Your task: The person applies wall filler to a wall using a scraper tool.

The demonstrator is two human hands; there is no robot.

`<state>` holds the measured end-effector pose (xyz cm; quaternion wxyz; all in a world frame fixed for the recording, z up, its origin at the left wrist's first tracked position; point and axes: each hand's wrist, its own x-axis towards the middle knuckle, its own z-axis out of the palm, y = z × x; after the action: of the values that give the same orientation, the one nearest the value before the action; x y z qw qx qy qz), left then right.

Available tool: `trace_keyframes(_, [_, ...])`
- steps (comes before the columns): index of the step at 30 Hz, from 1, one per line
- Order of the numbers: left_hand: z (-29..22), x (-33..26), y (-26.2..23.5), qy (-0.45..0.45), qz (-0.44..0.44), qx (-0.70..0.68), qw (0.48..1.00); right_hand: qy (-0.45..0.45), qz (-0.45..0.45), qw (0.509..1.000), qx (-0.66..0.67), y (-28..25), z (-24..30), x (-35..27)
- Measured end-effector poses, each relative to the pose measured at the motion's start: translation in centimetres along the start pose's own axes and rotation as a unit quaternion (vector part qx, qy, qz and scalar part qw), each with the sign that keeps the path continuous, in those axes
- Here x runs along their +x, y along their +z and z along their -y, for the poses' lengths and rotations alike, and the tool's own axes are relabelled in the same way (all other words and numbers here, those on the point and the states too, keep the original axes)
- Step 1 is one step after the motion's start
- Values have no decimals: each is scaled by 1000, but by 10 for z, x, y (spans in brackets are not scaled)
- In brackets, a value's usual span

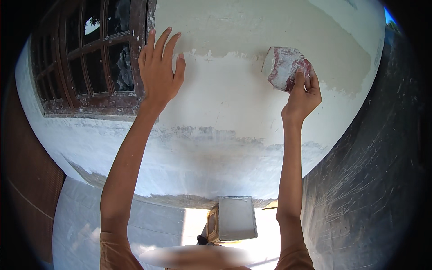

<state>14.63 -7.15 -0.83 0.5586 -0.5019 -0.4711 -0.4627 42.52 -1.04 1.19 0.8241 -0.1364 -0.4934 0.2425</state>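
My left hand [161, 74] is open, its fingers spread upward in front of the wall beside the window frame [138, 49]. It holds nothing, and whether the palm touches the wall is hard to tell. In my right hand [303, 96] is a dark red, white-smeared piece [285, 67], its pale rounded end facing left. The thumb lies over its lower right corner, with the other fingers partly hidden behind it. Its exact kind does not show. Behind both hands is the wall [225, 90], bright white in the middle with a greyish beige coat above a ragged edge.
Below stands a yellowish stool or crate [213, 225] with a square grey-white tray [236, 219] on top. Dark glass panes fill the brown window [94, 67] at the left. A dark, scratched surface [360, 189] runs down the right side. Grey floor [157, 220] lies under the wall.
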Motion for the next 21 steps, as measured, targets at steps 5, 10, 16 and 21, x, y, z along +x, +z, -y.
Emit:
trace_keyframes(5, [-15,-5,-40,-21,20,-26,999,3,-8,999,-32,-22,43,-17])
trace_keyframes(10, [-25,-33,-78,-54,53,-63,995,25,20,995,-90,-42,70,-56])
trace_keyframes(16, [-53,-82,-105,-73,133,-68,986,42,46,982,-179,-102,83,-87])
trace_keyframes(21, [-86,-135,-108,-94,186,-81,975,119,42,966,-225,-159,64,-116])
